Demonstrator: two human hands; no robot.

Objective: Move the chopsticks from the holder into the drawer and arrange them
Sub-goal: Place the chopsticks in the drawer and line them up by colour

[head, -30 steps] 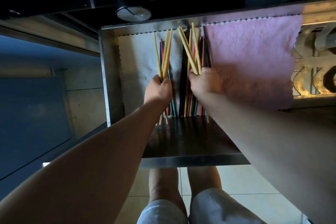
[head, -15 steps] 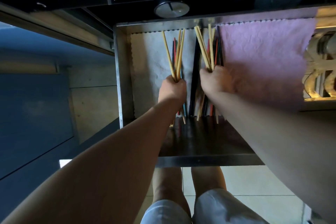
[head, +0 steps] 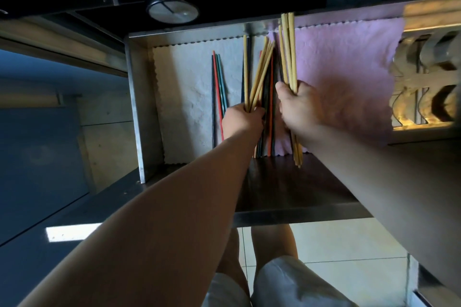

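So the big open stainless-steel drawer (head: 139,97) is pulled out in front of me, with its dark front panel nearest my legs. It's lined with two cloths: a white textured mat (head: 184,97) on the left and a pink fuzzy cloth (head: 349,67) on the right, both with scalloped far edges. Over on the far right, past the drawer wall, there's some shiny curved metal rack (head: 424,87) catching the light, can't really tell what it is.

My left hand (head: 243,121) is clenched around a bunch of pale bamboo chopsticks (head: 259,75), which fan out away from me over the middle of the drawer. My right hand (head: 300,107) is gripping a tighter bundle of light wooden chopsticks (head: 288,52), pretty much parallel, with the far tips reaching the back wall of the drawer and the near ends sticking out below my fist by the front panel.

Between my two hands there's a pile of dark and coloured chopsticks (head: 268,112) lying lengthwise on the drawer floor. Left of my left hand, a small separate set of red, teal and dark chopsticks (head: 218,92) sits on the white mat.
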